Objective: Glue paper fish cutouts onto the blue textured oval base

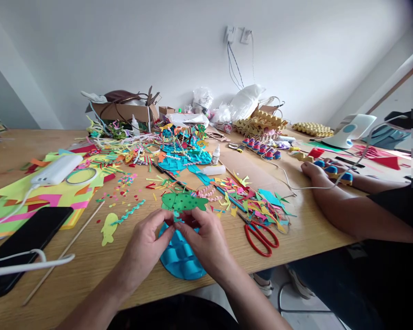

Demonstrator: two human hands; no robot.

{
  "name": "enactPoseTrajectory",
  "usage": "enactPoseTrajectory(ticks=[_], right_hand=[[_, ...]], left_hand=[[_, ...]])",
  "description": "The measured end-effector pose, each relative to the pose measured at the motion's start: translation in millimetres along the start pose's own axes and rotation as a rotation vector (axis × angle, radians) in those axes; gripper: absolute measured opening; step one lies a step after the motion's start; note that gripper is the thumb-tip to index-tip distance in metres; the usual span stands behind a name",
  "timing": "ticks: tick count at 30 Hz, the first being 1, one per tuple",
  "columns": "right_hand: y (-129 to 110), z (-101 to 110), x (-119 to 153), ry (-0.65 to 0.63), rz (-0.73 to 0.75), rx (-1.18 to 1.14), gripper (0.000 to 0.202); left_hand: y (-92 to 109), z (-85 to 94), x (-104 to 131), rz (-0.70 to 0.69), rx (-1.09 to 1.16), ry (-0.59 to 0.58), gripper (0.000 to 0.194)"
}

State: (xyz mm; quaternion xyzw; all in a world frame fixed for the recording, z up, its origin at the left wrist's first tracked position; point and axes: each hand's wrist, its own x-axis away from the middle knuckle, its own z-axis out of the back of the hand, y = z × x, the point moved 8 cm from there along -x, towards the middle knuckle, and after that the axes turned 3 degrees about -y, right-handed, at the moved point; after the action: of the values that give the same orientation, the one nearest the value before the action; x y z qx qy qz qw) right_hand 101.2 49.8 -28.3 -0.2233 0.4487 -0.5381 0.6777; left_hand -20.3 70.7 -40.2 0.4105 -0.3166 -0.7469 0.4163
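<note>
My left hand is closed in a pinch on a small teal strip. From the other side, the fingertips of my right hand press on the same strip. Just beyond the fingers is a green paper fish with dark dots; whether the strip is joined to it I cannot tell. Below both hands sits a round blue paper base with looped strips, partly covered by them. To the left lies a yellow paper fish, touching a wavy teal strip.
Red-handled scissors lie right of my hands among paper scraps. A thin stick and a black phone are at left. Behind stand a glue bottle and decorated blue paper. Another person's arm rests at right.
</note>
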Motion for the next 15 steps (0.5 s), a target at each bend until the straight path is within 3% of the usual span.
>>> enactPoseTrajectory(ticks=[7,15], right_hand=[[-0.2,1.8,-4.4,-0.014,-0.011,-0.049,0.004],[2.2,-3.4,-2.8,-0.029,-0.022,-0.159,0.002]], left_hand=[[-13.8,-5.2,3.2,0.114,0.185,-0.072,0.013],[-19.5,-3.8,5.6,0.077,0.143,-0.104,0.010]])
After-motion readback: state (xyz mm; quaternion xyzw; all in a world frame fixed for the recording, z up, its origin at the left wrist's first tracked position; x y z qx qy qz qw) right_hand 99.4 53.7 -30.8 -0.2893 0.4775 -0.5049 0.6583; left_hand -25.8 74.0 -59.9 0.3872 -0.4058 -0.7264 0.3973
